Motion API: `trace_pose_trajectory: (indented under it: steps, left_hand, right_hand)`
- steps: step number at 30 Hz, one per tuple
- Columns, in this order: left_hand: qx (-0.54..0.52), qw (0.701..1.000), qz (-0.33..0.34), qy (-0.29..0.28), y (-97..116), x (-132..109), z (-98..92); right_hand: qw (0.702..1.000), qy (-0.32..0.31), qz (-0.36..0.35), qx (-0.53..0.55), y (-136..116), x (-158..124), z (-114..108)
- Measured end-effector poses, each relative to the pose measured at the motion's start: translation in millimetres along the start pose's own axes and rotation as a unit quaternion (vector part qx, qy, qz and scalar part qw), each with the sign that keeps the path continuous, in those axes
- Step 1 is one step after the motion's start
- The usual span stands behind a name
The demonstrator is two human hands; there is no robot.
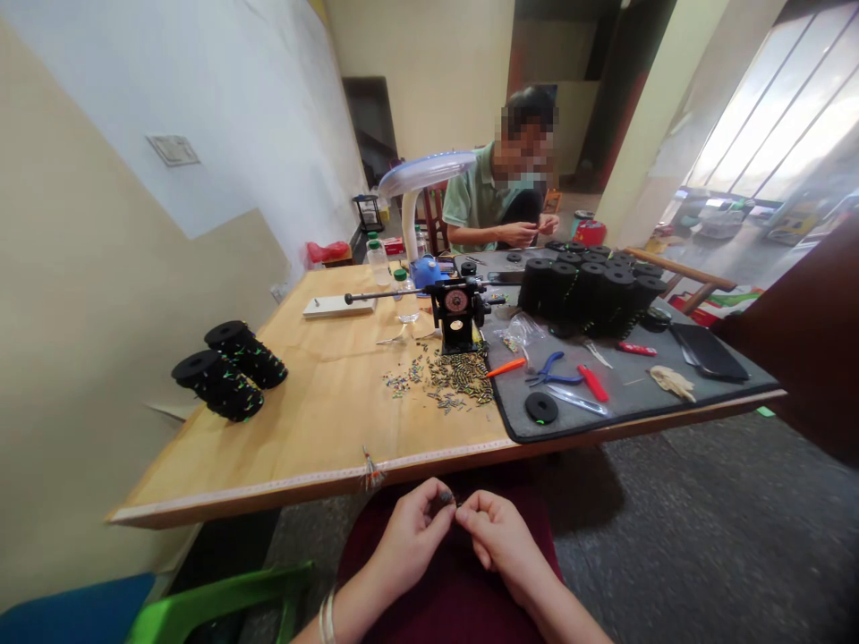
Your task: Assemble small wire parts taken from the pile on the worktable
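From the head camera, low in the middle of the frame, the left hand [408,529] and the right hand [497,535] meet over a dark red lap, just below the near edge of the tabletop [322,420]. The grip of each hand is pinched nearly closed, thumb against forefinger, and between the two sets of fingertips sits a small dark piece [446,496], too tiny to tell what it is. A bangle [327,617] rings the left wrist at the bottom edge. Up on the wood, at centre, a scatter of small beads [446,376] lies in front of a black winding machine [457,313]. Two black spools [228,367] lie on their sides at the left. On the grey mat [631,394] to the right stand a cluster of upright black spools [591,291], with blue-handled pliers [554,368] and a red-handled tool [593,383] near them. A white lamp [420,179] rises behind. At the far end, upper centre, another person [500,201] in a green shirt sits with hands together.
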State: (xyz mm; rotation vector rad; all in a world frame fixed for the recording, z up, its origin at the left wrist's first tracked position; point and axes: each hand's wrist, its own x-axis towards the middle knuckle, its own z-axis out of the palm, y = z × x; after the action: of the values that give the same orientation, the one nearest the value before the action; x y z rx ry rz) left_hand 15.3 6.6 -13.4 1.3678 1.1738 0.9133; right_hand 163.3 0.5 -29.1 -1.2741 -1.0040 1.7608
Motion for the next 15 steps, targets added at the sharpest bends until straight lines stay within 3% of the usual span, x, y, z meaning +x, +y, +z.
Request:
trace_pose_trajectory:
  steps: [6, 15]
  left_hand:
    - [0.022, 1.000, -0.002, -0.013, -1.3, -2.5, 0.4]
    - [-0.048, 0.995, -0.072, -0.059, 4.8, -1.3, 3.5]
  right_hand:
    - [0.999, 0.028, -0.037, -0.014, -1.3, 1.0, -0.4]
    - [0.994, 0.053, -0.046, 0.085, 3.0, 2.0, -4.5]
